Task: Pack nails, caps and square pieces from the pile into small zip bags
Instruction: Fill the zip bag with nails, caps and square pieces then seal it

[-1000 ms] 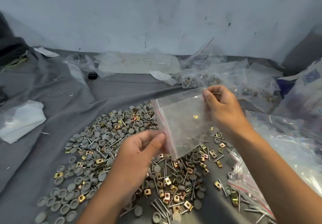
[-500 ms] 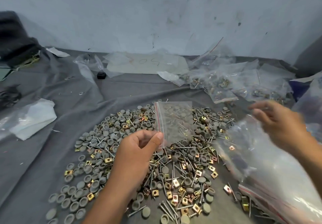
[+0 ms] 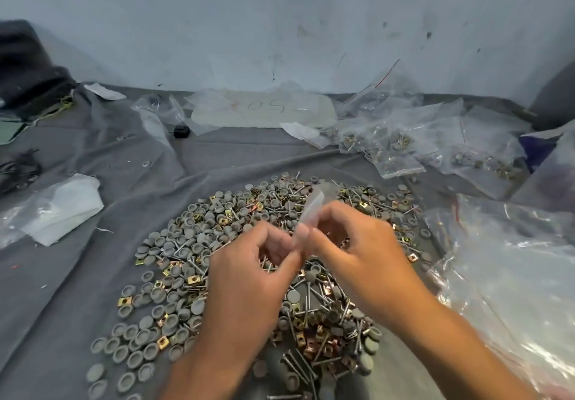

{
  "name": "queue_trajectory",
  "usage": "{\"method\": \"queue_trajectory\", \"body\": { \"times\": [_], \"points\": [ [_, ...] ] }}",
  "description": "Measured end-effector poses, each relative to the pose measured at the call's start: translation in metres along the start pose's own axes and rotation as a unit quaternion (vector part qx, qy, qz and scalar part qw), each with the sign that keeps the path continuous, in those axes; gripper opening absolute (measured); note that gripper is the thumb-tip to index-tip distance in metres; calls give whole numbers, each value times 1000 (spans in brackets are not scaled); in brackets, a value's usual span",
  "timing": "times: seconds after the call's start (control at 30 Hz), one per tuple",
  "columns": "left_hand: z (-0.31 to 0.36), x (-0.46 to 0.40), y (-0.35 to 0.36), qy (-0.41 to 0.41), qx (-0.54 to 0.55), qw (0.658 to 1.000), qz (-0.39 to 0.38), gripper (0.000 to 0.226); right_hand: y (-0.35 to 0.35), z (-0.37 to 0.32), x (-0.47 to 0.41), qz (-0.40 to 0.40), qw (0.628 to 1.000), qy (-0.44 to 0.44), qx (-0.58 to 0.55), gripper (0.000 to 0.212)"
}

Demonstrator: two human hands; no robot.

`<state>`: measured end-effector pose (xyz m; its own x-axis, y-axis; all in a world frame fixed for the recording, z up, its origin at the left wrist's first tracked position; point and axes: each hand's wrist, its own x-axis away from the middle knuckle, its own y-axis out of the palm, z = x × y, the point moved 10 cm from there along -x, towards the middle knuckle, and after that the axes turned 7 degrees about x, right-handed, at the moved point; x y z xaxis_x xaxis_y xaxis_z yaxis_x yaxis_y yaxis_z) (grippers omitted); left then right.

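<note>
A huge pile of grey caps, nails and brassy square pieces spreads over the grey cloth, so most of the work looks left. Far right, a heap of filled bags lies by the wall (a fair batch done). Over the pile's middle, both hands meet: the left hand and right hand each pinch one small zip bag, held edge-on and seemingly empty, probably being opened.

left hand and right hand pinch a small zip bag above the pile.
</note>
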<state>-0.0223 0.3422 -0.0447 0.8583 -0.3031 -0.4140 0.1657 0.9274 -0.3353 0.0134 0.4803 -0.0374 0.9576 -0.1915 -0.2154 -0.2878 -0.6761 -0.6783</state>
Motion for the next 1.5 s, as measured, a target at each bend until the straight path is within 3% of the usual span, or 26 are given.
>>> {"method": "queue_trajectory", "body": {
  "times": [0.07, 0.2, 0.3, 0.37, 0.43, 0.53, 0.63, 0.73, 0.9, 1.1, 1.2, 1.33, 1.43, 1.5],
  "points": [
    [-1, -1, -5, -7, 19, 1000, 10, 24, -2, 9, -7, 7, 999, 19, -50, 15],
    [-10, -6, -20, -19, -13, 998, 63, 17, 8, 24, -4, -28, 997, 34, -65, 19],
    [-11, -6, -33, -21, -23, 992, 123, 9, 30, 27, 3, -137, 989, 24, -59, 21],
    [-14, -7, -43, -21, -17, 988, 153, 13, 35, 41, 1, -151, 988, 23, 15, 15],
    [-12, -7, -56, 0, -42, 984, 175, 9, 25, 65, -8, -97, 980, 34, 168, 6],
    [0, -9, -74, 60, -119, 970, 205, 7, 24, 83, -14, -49, 961, 35, 269, 22],
    [5, -12, -69, 99, -205, 960, 164, 18, 31, 81, -15, -26, 952, -4, 305, 29],
    [-4, -15, -47, 74, -268, 957, 83, 29, 35, 73, -14, -18, 936, -40, 349, 30],
    [-12, -14, -20, 52, -280, 959, 12, 47, 37, 60, -7, 11, 925, -79, 372, 17],
    [-17, -11, -6, 40, -267, 962, -31, 37, 36, 67, -8, 15, 921, -93, 378, 10],
    [-21, -12, -4, 23, -246, 968, -41, 28, 40, 75, -9, -29, 921, -88, 379, 13],
    [-27, -9, 2, 6, -243, 968, -57, 34, 41, 84, -10, -53, 934, -57, 350, 16],
    [-29, -8, 7, 1, -245, 967, -70, 39, 32, 88, -14, -45, 989, 35, 136, 14],
    [-31, -8, 11, 0, -243, 967, -77, 42, 29, 76, -15, -34, 998, 42, -39, 13]
  ]
}}
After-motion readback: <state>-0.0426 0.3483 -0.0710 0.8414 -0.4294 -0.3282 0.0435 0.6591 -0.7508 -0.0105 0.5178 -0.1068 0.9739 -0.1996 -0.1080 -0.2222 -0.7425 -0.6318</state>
